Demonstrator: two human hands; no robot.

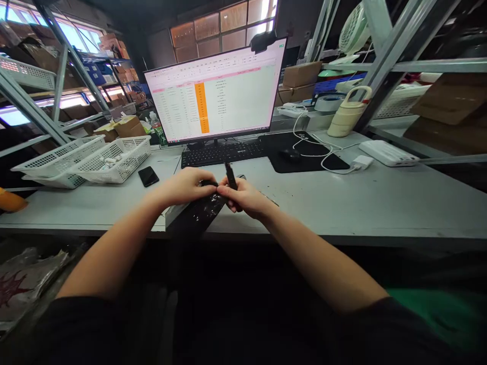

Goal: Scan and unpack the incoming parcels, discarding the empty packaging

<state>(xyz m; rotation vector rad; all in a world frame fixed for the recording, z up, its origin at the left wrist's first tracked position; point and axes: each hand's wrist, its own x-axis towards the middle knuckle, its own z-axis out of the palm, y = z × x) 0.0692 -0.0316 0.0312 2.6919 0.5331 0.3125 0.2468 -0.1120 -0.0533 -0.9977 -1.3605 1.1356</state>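
Note:
A glossy black plastic bag (201, 210) hangs over the front edge of the desk, with light glinting off its creases. My left hand (190, 183) is closed on the bag's upper edge, thumb and fingers pinched together. My right hand (243, 196) meets it at the same spot, its thumb and forefinger at the bag's edge. Gripped in that right hand is a slim black tool (230, 176) like a utility knife, its upper end pointing up; its lower part is partly hidden by the fingers. A small dark object behind the right hand is mostly covered.
Behind my hands stand a keyboard (224, 153) and a monitor (216, 96) showing a spreadsheet. A mouse (289, 155) rests on a black mat (323, 161), crossed by a white cable. To the left are a phone (148, 176) and white baskets (114, 172); a power bank (388, 153) lies right.

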